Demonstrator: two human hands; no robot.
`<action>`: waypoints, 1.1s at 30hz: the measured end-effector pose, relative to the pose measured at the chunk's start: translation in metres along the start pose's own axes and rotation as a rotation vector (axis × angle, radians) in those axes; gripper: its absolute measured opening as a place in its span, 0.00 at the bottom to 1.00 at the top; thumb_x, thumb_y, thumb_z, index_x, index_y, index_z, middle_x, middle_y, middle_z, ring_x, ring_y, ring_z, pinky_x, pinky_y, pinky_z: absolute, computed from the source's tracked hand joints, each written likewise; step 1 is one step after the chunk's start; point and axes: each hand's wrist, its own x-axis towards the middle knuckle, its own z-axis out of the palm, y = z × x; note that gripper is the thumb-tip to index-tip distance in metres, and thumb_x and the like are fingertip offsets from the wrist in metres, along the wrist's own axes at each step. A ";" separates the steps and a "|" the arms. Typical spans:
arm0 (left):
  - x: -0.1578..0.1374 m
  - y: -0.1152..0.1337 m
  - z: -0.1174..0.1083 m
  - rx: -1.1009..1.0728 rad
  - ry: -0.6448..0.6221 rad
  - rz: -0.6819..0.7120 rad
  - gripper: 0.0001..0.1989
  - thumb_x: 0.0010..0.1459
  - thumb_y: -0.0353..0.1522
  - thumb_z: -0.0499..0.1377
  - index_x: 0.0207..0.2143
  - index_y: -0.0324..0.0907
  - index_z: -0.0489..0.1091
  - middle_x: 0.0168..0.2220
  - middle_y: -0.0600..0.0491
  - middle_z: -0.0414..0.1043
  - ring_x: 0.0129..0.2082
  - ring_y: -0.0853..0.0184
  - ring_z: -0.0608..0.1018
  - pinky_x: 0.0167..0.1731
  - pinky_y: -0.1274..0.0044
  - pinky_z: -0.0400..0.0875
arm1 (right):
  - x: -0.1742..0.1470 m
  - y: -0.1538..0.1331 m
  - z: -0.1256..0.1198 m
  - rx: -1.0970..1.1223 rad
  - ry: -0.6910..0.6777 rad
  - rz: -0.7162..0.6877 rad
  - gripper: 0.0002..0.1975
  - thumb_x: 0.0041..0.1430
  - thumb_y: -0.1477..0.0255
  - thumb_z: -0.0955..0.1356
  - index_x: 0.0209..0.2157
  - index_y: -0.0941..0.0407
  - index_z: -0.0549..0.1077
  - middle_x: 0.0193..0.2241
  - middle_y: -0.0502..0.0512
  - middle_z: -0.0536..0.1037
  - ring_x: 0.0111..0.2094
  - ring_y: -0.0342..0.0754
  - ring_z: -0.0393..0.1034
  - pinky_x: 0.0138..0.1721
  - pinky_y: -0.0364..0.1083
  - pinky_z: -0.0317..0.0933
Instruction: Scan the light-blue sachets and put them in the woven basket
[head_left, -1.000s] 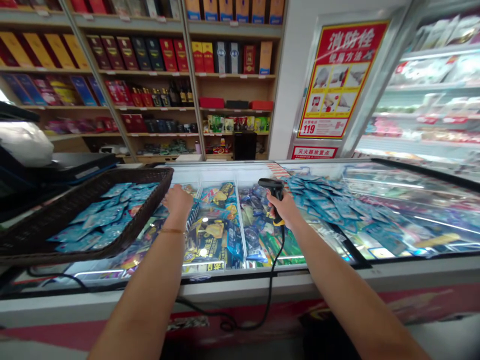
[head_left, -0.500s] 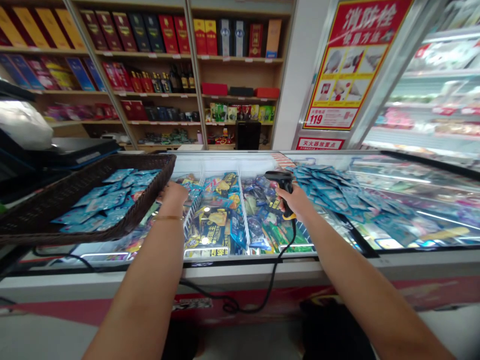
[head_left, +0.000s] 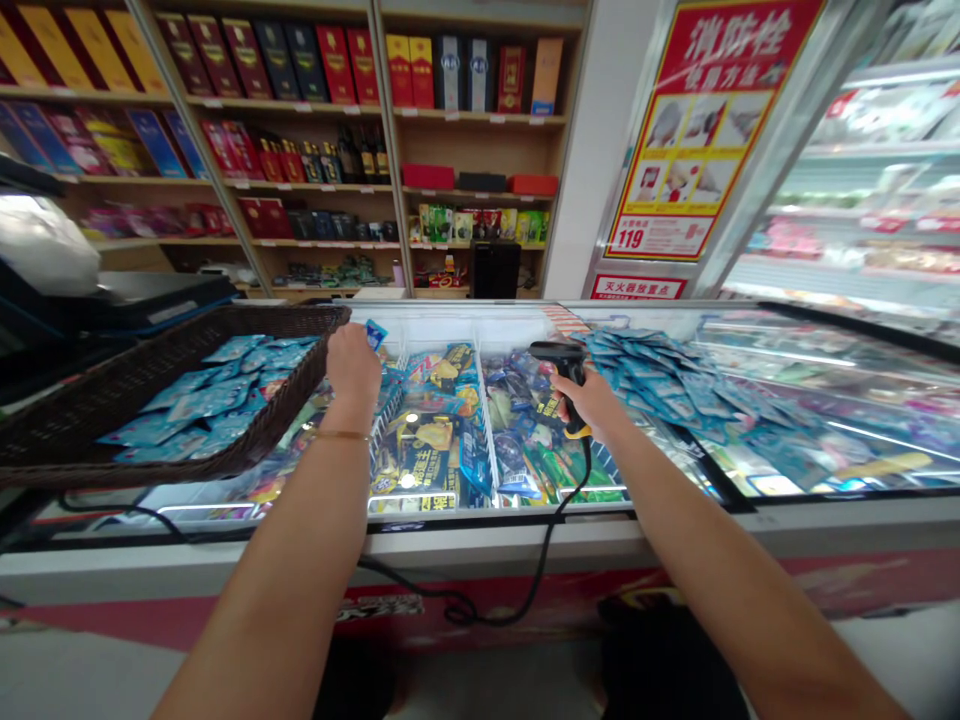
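My left hand [head_left: 354, 365] is closed on a small blue packet [head_left: 376, 334], whose corner sticks out past the fingers. It is raised over the freezer, beside the right rim of a brown woven basket [head_left: 296, 410]. Inside the basket lie several flat blue packets [head_left: 214, 400]. My right hand [head_left: 595, 402] is wrapped round the handle of a black barcode scanner [head_left: 559, 352], held above the freezer with its head facing left. A black cable [head_left: 551, 545] hangs from its handle. To the right of this hand, a heap of similar blue packets [head_left: 675, 385] lies on the freezer's glass top.
The chest freezer [head_left: 480, 535] holds bagged goods [head_left: 427, 450] parted by white wire dividers [head_left: 486, 420]. Dark equipment [head_left: 157, 295] stands at the left, behind the basket. Shelves [head_left: 480, 118] with boxes and bottles line the back wall. A red poster [head_left: 716, 130] hangs at the right.
My left hand has risen from beside the basket rim, and a blue packet now shows in its fingers. My right hand and the scanner have stayed in place.
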 end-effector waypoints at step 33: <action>-0.049 0.065 0.067 -0.780 -0.316 -0.235 0.07 0.55 0.27 0.63 0.33 0.42 0.66 0.30 0.53 0.71 0.37 0.62 0.80 0.47 0.65 0.75 | -0.004 0.001 0.003 -0.071 -0.048 -0.017 0.12 0.56 0.69 0.73 0.35 0.56 0.67 0.20 0.45 0.72 0.13 0.41 0.65 0.14 0.41 0.60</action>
